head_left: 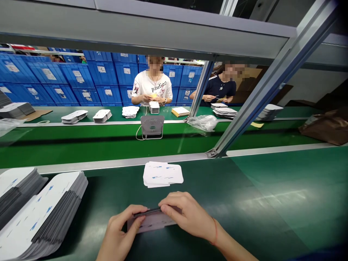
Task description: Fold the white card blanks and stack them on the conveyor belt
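Between my two hands is a thin rectangular card stack (154, 222), stood on its long edge on the green table, dark along its top edge and pale on the face toward me. My left hand (119, 230) pinches its left end with thumb and fingers. At the right end, my right hand (187, 214) grips it the same way, covering that corner. Just beyond lie a few white rounded sheets with blue print (163, 174), loosely overlapped. To the left stand two tall stacks of similar cards, the nearer stack (43, 210) white on top with dark layered edges.
A metal post (261, 87) rises from the table's far rail at right. Past the rail, a green conveyor holds a small grey fan (152, 127) and a plastic bag (203, 122). Two people work across it among card piles (130, 111). Blue crates (106, 74) stand behind.
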Demonstrator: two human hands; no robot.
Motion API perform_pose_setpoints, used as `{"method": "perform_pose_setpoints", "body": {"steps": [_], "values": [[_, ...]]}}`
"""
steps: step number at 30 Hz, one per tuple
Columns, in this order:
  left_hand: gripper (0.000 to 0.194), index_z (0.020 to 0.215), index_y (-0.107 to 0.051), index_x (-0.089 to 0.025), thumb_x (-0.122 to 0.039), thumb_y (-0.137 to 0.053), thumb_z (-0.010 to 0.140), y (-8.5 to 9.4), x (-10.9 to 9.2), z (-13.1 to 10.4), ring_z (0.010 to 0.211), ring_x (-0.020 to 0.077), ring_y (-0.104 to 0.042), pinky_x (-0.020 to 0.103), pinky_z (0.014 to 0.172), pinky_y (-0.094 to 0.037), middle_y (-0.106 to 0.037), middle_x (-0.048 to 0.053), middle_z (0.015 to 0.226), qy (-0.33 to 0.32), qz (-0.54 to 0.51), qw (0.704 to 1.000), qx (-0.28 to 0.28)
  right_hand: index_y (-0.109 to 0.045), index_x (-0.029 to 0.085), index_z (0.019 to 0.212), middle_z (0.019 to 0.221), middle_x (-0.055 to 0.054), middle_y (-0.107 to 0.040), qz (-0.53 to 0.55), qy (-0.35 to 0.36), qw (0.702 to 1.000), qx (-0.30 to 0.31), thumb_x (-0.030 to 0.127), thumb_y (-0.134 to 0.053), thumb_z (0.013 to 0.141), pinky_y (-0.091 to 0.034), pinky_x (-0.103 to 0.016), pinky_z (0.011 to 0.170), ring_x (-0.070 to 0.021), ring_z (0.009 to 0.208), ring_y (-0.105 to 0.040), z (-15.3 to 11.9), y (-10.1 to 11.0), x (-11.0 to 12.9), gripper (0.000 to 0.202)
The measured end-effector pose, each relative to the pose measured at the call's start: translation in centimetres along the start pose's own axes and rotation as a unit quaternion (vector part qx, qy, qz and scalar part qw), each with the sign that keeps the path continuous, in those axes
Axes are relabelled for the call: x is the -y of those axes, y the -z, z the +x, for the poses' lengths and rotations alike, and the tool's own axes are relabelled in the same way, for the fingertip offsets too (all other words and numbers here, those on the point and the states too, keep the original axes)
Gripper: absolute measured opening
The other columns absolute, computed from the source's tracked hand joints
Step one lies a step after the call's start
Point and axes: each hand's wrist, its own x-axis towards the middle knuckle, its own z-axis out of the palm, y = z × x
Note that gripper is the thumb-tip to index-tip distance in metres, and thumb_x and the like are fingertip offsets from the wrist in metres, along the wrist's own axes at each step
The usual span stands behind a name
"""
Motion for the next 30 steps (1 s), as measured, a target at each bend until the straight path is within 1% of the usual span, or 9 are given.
{"method": "perform_pose_setpoints", "body": {"steps": [4,9,11,14,17,19,21,24,30], "values": [[0.024,0.099,-0.071,-0.035,-0.018,-0.059,0.087,0.1,0.7,-0.3,0.082,0.0108,-0.074,0.012,0.075,-0.055,-0.078,-0.009,0.095,-0.096,-0.002,0.995,0.005,-0.072,0.020,0.093,0.086,-0.001,-0.071,0.008,-0.014,0.997,0.076,0.023,-0.049,0.096,-0.040,-0.022,0.069,-0.0147,0.079,-0.063,0.4,1.5,0.5,0.024],[0.027,0.097,-0.071,-0.035,-0.015,-0.058,0.085,-0.4,1.0,-0.2,0.081,0.0110,-0.074,0.013,0.076,-0.055,-0.078,-0.010,0.094,-0.109,0.000,0.994,-0.026,-0.072,0.018,0.088,0.084,-0.002,-0.071,-0.031,0.013,0.995,0.090,0.020,-0.054,0.093,-0.038,-0.025,0.073,-0.0155,0.079,-0.063,0.9,1.5,0.5,0.018],[0.024,0.094,-0.073,-0.034,-0.018,-0.057,0.085,-0.5,0.6,0.0,0.080,0.0126,-0.074,0.015,0.073,-0.056,-0.078,-0.008,0.092,-0.085,-0.006,0.996,-0.036,-0.070,0.017,0.083,0.078,-0.001,-0.070,-0.060,0.025,0.996,0.064,0.019,-0.055,0.092,-0.035,-0.027,0.073,-0.0151,0.074,-0.062,1.0,1.2,0.5,0.018],[0.015,0.090,-0.074,-0.030,-0.029,-0.062,0.082,-0.3,-0.4,0.5,0.079,0.0168,-0.072,0.020,0.070,-0.056,-0.078,-0.003,0.089,0.015,-0.026,0.999,-0.041,-0.067,0.016,0.074,0.069,0.000,-0.068,-0.085,0.032,0.996,0.018,0.018,-0.055,0.091,-0.031,-0.029,0.070,-0.0136,0.067,-0.058,1.2,1.0,0.5,0.020],[0.029,0.101,-0.071,-0.027,-0.037,-0.068,0.075,0.2,-1.5,1.1,0.087,0.0216,-0.070,0.025,0.075,-0.055,-0.076,0.001,0.097,0.112,-0.071,0.991,0.006,-0.064,0.016,0.069,0.065,0.001,-0.066,-0.079,0.036,0.996,-0.005,0.018,-0.055,0.090,-0.029,-0.029,0.069,-0.0122,0.062,-0.055,1.1,0.8,0.5,0.023],[0.031,0.102,-0.070,-0.025,-0.041,-0.065,0.076,0.5,-2.1,1.4,0.090,0.0233,-0.069,0.026,0.075,-0.054,-0.076,0.003,0.098,0.122,-0.090,0.987,0.049,-0.063,0.016,0.068,0.063,0.001,-0.065,-0.071,0.039,0.997,-0.012,0.017,-0.054,0.090,-0.029,-0.029,0.068,-0.0117,0.061,-0.053,0.9,0.7,0.6,0.024],[0.027,0.088,-0.071,-0.023,-0.047,-0.060,0.080,0.7,-2.7,1.7,0.080,0.0212,-0.066,0.025,0.069,-0.050,-0.074,0.002,0.084,0.118,-0.070,0.988,0.068,-0.063,0.016,0.068,0.063,0.001,-0.065,-0.068,0.042,0.997,-0.018,0.018,-0.053,0.090,-0.029,-0.029,0.069,-0.0116,0.060,-0.053,0.7,0.6,0.8,0.024],[0.035,0.068,-0.065,-0.021,-0.051,-0.056,0.083,0.7,-3.6,1.9,0.060,0.0149,-0.053,0.022,0.055,-0.039,-0.062,-0.001,0.064,0.126,-0.038,0.989,0.072,-0.064,0.016,0.068,0.063,0.001,-0.064,-0.051,0.038,0.998,-0.009,0.018,-0.055,0.089,-0.029,-0.029,0.070,-0.0116,0.060,-0.053,0.5,0.6,0.9,0.023],[0.036,0.065,-0.061,-0.020,-0.052,-0.057,0.082,0.3,-3.6,1.7,0.059,0.0142,-0.047,0.022,0.055,-0.034,-0.056,-0.001,0.063,0.135,-0.077,0.986,0.063,-0.070,0.018,0.070,0.073,0.002,-0.072,0.043,-0.040,0.997,0.058,0.017,-0.058,0.087,-0.033,-0.028,0.078,-0.0125,0.067,-0.059,1.4,0.6,0.4,0.021]]}}
